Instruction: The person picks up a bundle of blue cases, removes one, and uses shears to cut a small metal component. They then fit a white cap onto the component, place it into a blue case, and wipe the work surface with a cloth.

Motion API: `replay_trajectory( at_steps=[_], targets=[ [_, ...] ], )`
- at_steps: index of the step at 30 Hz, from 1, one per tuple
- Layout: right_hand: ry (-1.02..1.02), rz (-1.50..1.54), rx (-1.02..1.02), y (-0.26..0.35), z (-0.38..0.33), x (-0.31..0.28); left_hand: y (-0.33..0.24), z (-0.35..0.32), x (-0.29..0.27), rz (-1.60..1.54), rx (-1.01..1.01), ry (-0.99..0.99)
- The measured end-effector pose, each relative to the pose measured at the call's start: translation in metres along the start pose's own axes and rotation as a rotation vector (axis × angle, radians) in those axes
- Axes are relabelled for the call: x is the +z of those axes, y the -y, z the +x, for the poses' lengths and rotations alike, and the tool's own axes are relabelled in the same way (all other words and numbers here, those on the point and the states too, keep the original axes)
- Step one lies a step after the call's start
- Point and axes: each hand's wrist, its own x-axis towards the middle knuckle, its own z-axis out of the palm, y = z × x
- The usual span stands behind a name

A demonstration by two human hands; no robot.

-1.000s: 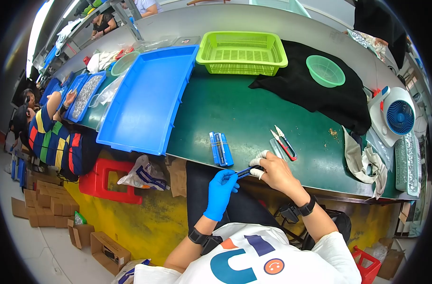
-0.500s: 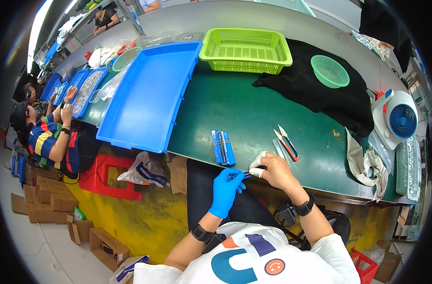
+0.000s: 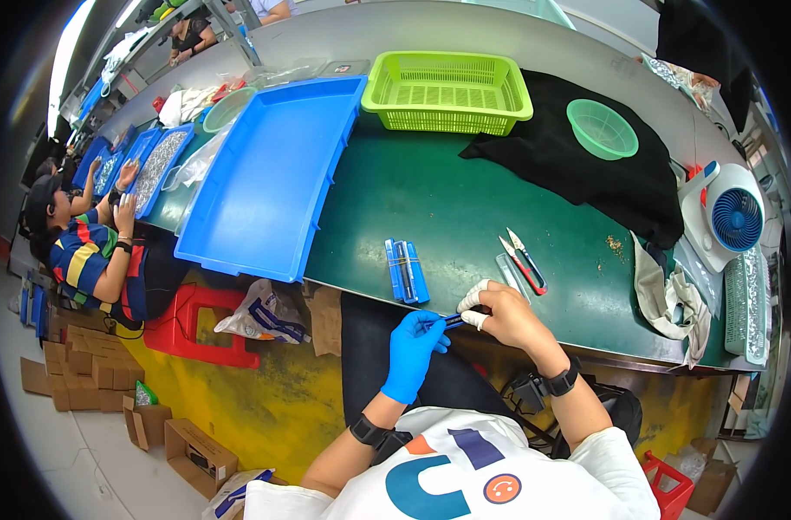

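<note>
My left hand [image 3: 415, 349], in a blue glove, and my right hand [image 3: 500, 314], bare with white tape on two fingertips, meet at the near edge of the green table [image 3: 465, 208]. Together they pinch a small dark blue strip [image 3: 453, 321] between them. Just beyond my hands lies a bundle of blue strips [image 3: 405, 269] held by a band. Red-handled snips [image 3: 524, 261] lie to the right of the bundle, beside a clear flat piece [image 3: 508, 274].
A large blue tray [image 3: 265, 173] and a lime basket [image 3: 447, 91] sit at the far left and middle. A black cloth [image 3: 577, 165] carries a green bowl [image 3: 602, 128]. A small fan [image 3: 732, 217] stands right. Another person [image 3: 92, 251] works at the left.
My hands have stayed together at the table edge, still working the small strip. The view has shifted slightly. The person at the left has moved their arms over the trays.
</note>
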Motion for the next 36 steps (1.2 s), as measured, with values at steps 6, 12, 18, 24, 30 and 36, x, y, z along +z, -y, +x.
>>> replay_trajectory(
  at_steps=[6, 12, 18, 24, 30, 36],
  targets=[
    [-0.276, -0.123, -0.208, 0.002, -0.014, 0.009, -0.002, 0.001, 0.0, -0.006, -0.033, -0.019],
    [-0.609, -0.48, -0.055, 0.004, -0.035, -0.018, -0.009, -0.01, -0.011, -0.175, -0.064, 0.077],
    [-0.592, -0.506, -0.094, -0.013, -0.042, -0.014, -0.008, -0.009, -0.019, -0.278, -0.035, 0.148],
    [-0.43, 0.134, -0.08, 0.007, -0.039, -0.002, -0.007, -0.01, -0.021, -0.297, -0.061, 0.173],
    [-0.181, -0.073, -0.26, 0.011, -0.016, 0.014, -0.008, -0.009, -0.02, -0.361, -0.104, 0.18],
    [-0.287, -0.22, -0.292, 0.013, -0.008, 0.023, -0.01, -0.01, -0.019, -0.349, -0.11, 0.202]
  ],
)
